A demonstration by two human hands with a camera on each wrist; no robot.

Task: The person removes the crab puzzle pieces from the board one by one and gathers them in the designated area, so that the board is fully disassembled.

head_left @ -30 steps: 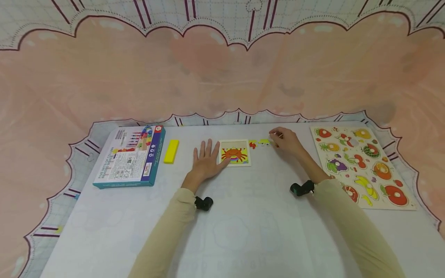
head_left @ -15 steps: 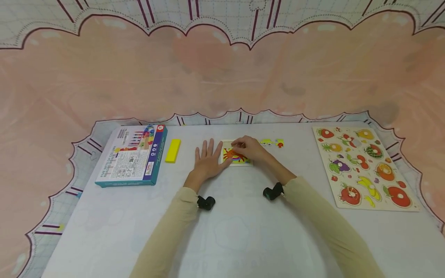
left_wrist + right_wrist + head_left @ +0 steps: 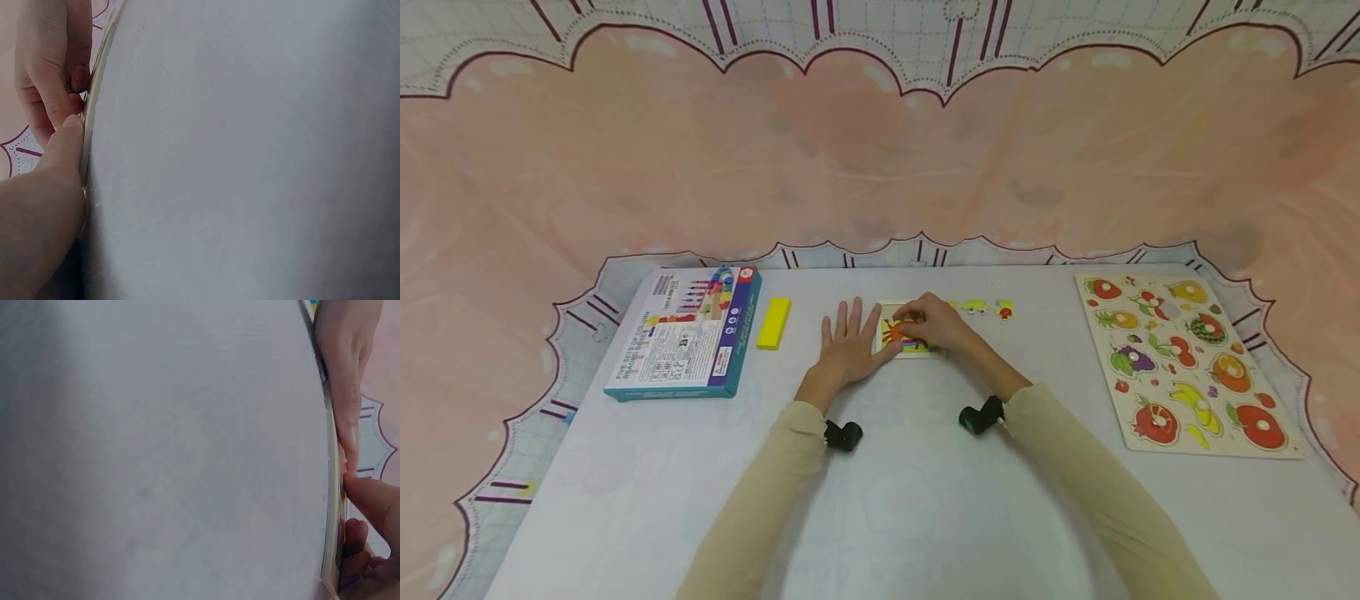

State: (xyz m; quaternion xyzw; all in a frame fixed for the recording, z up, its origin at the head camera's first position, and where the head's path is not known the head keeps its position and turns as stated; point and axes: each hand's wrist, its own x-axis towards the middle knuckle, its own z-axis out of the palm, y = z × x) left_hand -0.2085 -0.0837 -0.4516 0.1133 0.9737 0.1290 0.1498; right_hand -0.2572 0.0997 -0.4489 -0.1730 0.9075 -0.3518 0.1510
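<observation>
On the white bench [image 3: 887, 508], mid-frame, left hand [image 3: 847, 354] splayed, thumb touching crab puzzle [image 3: 891, 330]; right hand [image 3: 942, 323] curled over it, grip unclear.

Teal-edged box [image 3: 681, 337] — yellow bar [image 3: 773, 323] just beside it — fruit board [image 3: 1159, 383] well apart.

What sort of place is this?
Probably somewhere for playing or learning: a puzzle, a fruit board and a box with colourful printing lie on a white table.
</observation>
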